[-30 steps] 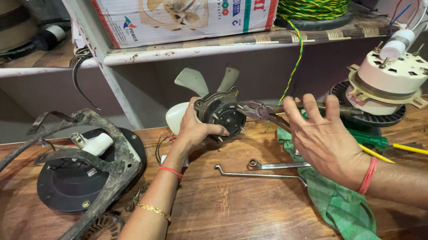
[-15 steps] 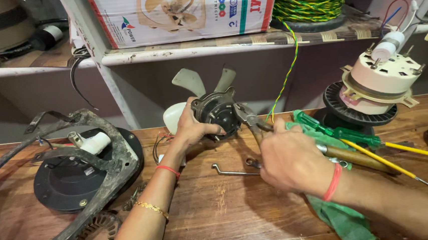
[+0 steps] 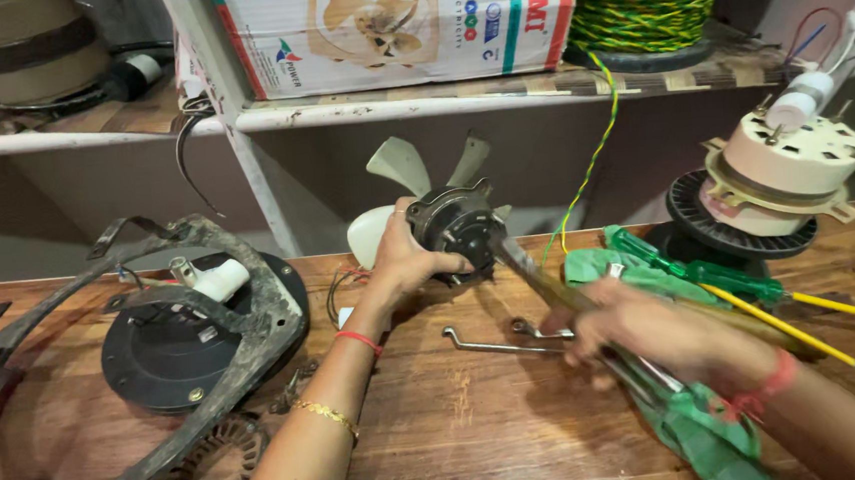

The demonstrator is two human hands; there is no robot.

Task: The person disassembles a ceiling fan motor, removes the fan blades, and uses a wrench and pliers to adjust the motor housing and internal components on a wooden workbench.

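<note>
Stator ring (image 3: pixel 213 475): nearest edge of the wooden bench (image 3: pixel 481 427), well left of the fan motor; lies flat, out of the way.
Rusty frame (image 3: pixel 157 389): left of the motor, draped over a black round cover (image 3: pixel 169 348); set aside as loose parts.
Green cloth (image 3: pixel 702 431): right of the motor, under the right forearm, with tools resting on it.
Right hand (image 3: pixel 644 330): just right of the motor, blurred; clenched around a long metal tool (image 3: pixel 541 282) whose tip points at the motor's back face, apparently to work on it.
Bent wrench (image 3: pixel 495 344): on the bench below the motor, untouched, within reach.
Left hand (image 3: pixel 409 261): fingers wrapped round the motor body, bracing it against the tool's push.
Fan motor (image 3: pixel 457 230): bench centre, tipped on its side, pale blades (image 3: pixel 397 167) facing away.
Green screwdriver (image 3: pixel 696 271): right of the motor.
Cream motor assembly (image 3: pixel 793 164): far right, on a black ring.
Shelf (image 3: pixel 498 95): behind the motor; carton and wire spool.
</note>
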